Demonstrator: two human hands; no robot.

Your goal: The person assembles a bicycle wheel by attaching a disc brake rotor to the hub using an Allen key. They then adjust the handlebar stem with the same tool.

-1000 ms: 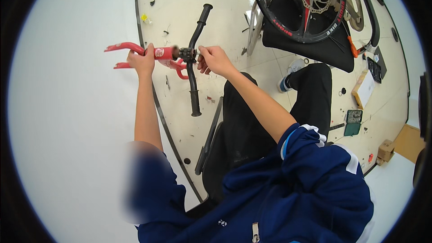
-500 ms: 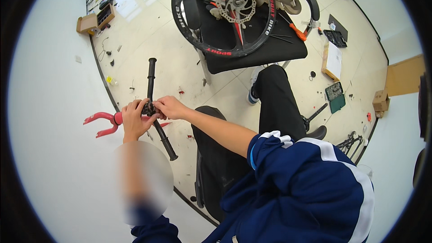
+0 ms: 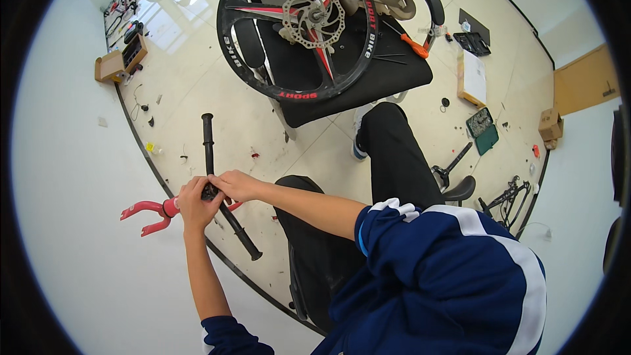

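A black bicycle handlebar with a grip at each end is held out in front of me at the left, joined at its middle to a red fork. Around the stem clamp wraps my left hand, its fingers closed. My right hand is closed too, its fingertips pressed against the same clamp beside the left fingers. Anything small between those right fingertips is hidden. The fork's two prongs point left, past my left hand, and a further red part shows under my right wrist.
Ahead, a black chair carries a bicycle frame with a spoked wheel and an orange-handled screwdriver. On the floor lie a white-topped box, a green case, a saddle with post and an open cardboard box.
The view has shifted, so the chair and wheel sit further left. My right fingers have moved from beside the clamp's near side to its upper side; my left hand still grips it.
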